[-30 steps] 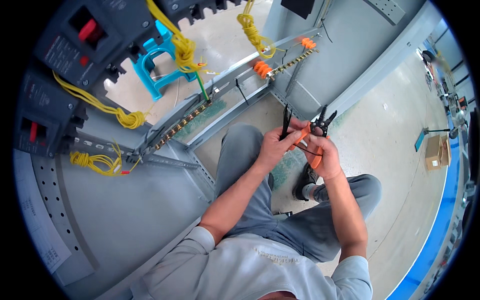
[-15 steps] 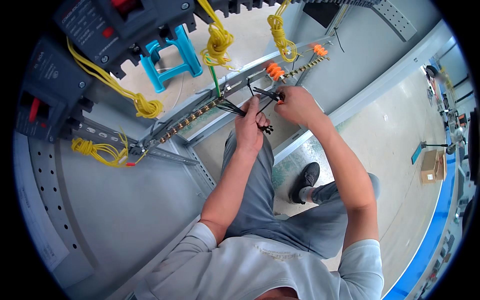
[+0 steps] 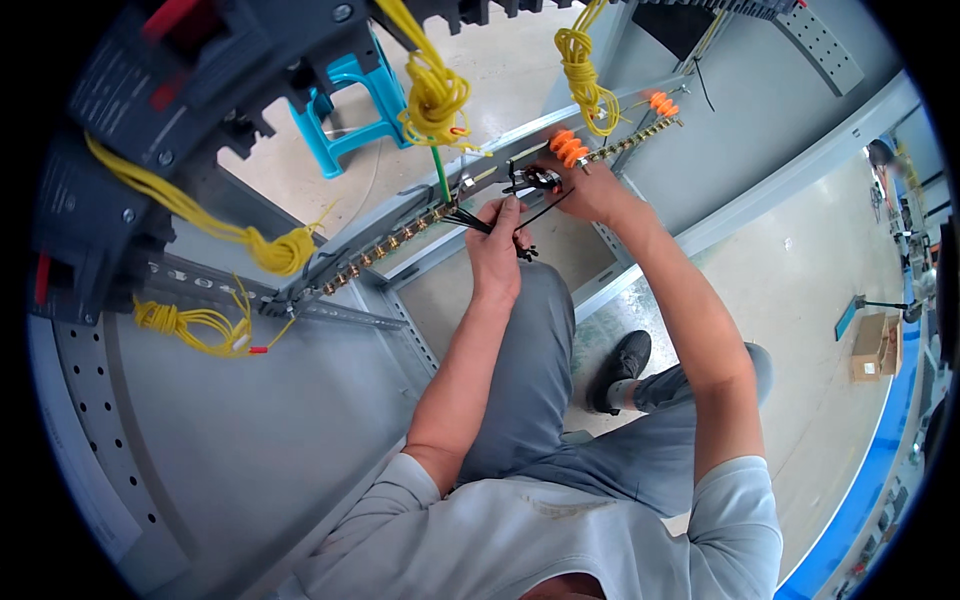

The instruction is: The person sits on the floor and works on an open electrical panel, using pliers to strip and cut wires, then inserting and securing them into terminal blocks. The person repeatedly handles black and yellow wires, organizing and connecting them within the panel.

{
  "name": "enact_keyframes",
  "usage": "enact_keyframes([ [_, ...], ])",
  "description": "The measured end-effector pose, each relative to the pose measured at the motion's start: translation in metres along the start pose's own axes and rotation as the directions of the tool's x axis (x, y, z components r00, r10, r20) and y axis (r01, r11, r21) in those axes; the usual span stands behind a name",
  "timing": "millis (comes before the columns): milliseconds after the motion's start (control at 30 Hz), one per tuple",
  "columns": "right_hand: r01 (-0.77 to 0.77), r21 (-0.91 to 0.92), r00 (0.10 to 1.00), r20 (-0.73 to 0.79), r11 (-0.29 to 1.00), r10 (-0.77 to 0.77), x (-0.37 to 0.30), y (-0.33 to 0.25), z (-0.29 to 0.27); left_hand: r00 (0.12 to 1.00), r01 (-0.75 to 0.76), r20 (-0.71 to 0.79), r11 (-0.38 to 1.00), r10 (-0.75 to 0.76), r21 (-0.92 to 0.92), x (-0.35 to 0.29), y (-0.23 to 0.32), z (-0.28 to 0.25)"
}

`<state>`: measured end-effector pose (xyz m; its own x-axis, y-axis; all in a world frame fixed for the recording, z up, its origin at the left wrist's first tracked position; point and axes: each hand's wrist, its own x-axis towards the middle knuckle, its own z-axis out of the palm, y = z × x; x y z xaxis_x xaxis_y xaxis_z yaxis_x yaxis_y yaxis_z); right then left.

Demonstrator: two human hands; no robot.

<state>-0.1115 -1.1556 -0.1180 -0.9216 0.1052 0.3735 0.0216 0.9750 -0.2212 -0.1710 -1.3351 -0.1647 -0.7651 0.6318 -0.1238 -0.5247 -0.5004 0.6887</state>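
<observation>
My left hand [image 3: 495, 255] is closed on a bundle of black cable ties [image 3: 466, 219], which poke out on both sides of its fingers. My right hand [image 3: 595, 195] grips a small pair of cutting pliers [image 3: 543, 180], its fingers partly hidden behind them. The pliers' jaws are beside a black cable tie standing at the metal crossbar [image 3: 410, 195]. One long black tie slants between the hands. To the left runs a brass terminal bar [image 3: 390, 243] with a green wire [image 3: 440, 175] at its end. Orange ribbed insulators [image 3: 568, 150] and a second brass bar [image 3: 640, 137] lie just beyond my right hand.
Dark circuit breakers [image 3: 110, 110] fill the upper left. Coiled yellow wires [image 3: 437, 100] hang above the crossbar, with more coils [image 3: 190, 320] at left. A blue stool [image 3: 370, 95] stands beyond the cabinet frame. A cardboard box [image 3: 875, 345] sits far right.
My right hand with the pliers has moved slightly closer to the crossbar and the orange insulators. My left hand keeps the tie bundle. The whole view has shifted a little.
</observation>
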Motion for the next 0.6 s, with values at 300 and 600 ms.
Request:
enact_keyframes([
  [300, -0.071, 0.374, 0.979, 0.205, 0.925, -0.008, 0.007, 0.008, -0.005, 0.999, -0.030, 0.021, 0.998, 0.029, 0.060, -0.002, -0.003, 0.003],
  [600, -0.397, -0.078, 0.687, 0.635, 0.914, 0.353, -0.015, -0.033, -0.077, 0.995, -0.083, 0.066, 0.995, 0.080, 0.046, 0.000, -0.013, -0.008],
])
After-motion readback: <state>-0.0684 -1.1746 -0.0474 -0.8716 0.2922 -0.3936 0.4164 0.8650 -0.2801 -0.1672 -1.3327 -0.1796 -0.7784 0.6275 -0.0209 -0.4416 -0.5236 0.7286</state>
